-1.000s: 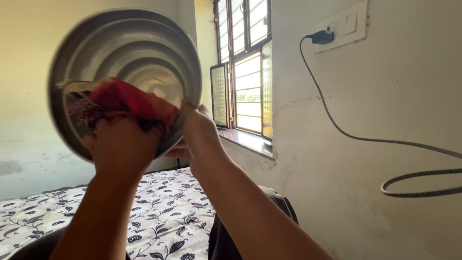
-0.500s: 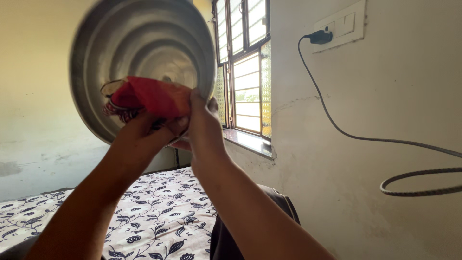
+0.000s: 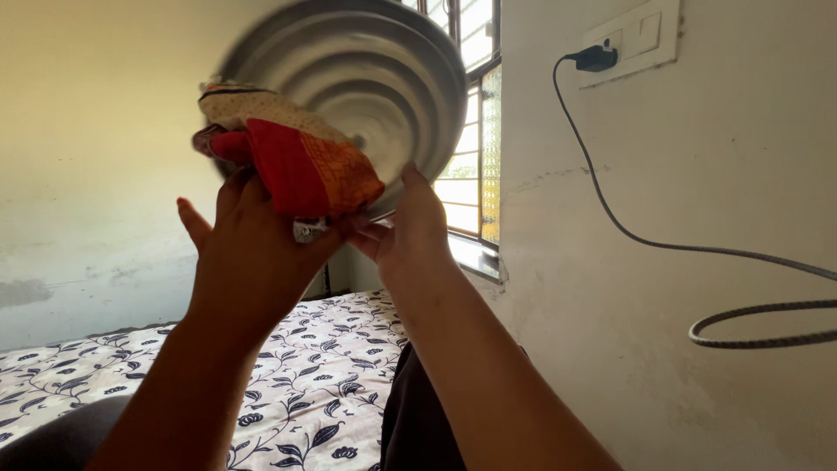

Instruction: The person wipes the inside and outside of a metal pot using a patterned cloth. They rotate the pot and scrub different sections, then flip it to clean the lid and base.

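The person holds a round steel lid (image 3: 366, 83) up at head height, its ridged face turned toward the camera and tilted a little to the left. The right hand (image 3: 410, 231) grips it from below at the lower right rim, thumb up against the face and fingers curled behind the edge, so it is clamped on the metal. The left hand (image 3: 253, 244) is lower and to the left, pressing a red and cream cloth (image 3: 292, 157) against the lower left of the lid; its fingers are bunched around the cloth from beneath, with one fingertip sticking out free to the left.

So the cloth lies above and just ahead of the left fingers, touching the lid, while the lid's centre sits up and to the right of it. The left hand is the nearer one to the cloth, the right the nearer to the rim.

The lid is badly blurred, so its ridges smear and its top edge is cut off by the frame. Where cloth meets metal cannot be made out, and the right fingers behind the rim are hidden. Below lie a floral sheet (image 3: 305, 384); at right, a window (image 3: 475, 131) and a cable (image 3: 628, 235) from a wall socket.
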